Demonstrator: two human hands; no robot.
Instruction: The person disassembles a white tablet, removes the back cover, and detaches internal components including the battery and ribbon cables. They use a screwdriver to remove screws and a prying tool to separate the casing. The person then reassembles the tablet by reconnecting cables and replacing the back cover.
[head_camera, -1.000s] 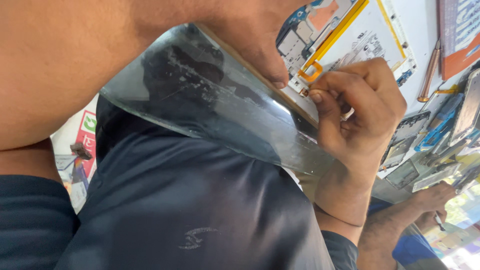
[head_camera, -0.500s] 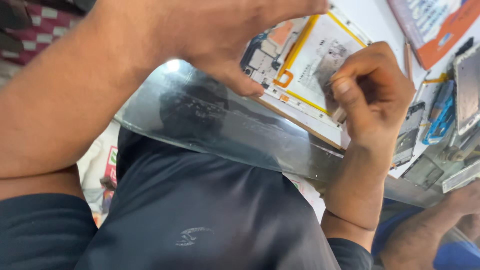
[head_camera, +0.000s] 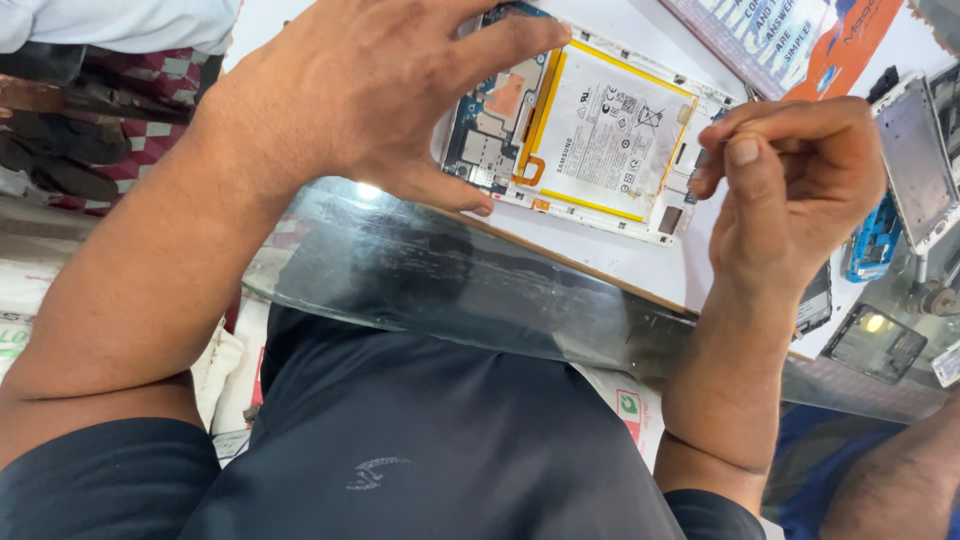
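— Tablet (head_camera: 590, 125), back cover off, lies flat on the white desk (head_camera: 620, 255) at twelve o'clock from the person's chest. Its pale battery (head_camera: 610, 130) with a yellow border fills the middle, and a circuit board (head_camera: 490, 130) shows beside it at nine o'clock.

— And the hands?

— Left hand (head_camera: 380, 90) spreads over the tablet's nine o'clock end, thumb pressed on the near edge and a finger laid across the far corner, so it grips the tablet's frame. Right hand (head_camera: 790, 180) hovers at three o'clock of the battery, fingers curled and pinched together at the tablet's edge. Whether something thin sits between the fingertips cannot be told.

— What lies around them?

— Glass edge (head_camera: 450, 280) of the desk runs across, between the tablet and the person's dark shirt (head_camera: 430, 430). At three o'clock of the right hand sits another device with a silver frame (head_camera: 915, 160), with a blue part (head_camera: 875, 240) just below it. At one o'clock lies an orange and white printed sheet (head_camera: 800, 40). Another person's forearm (head_camera: 890, 480) shows at five o'clock.
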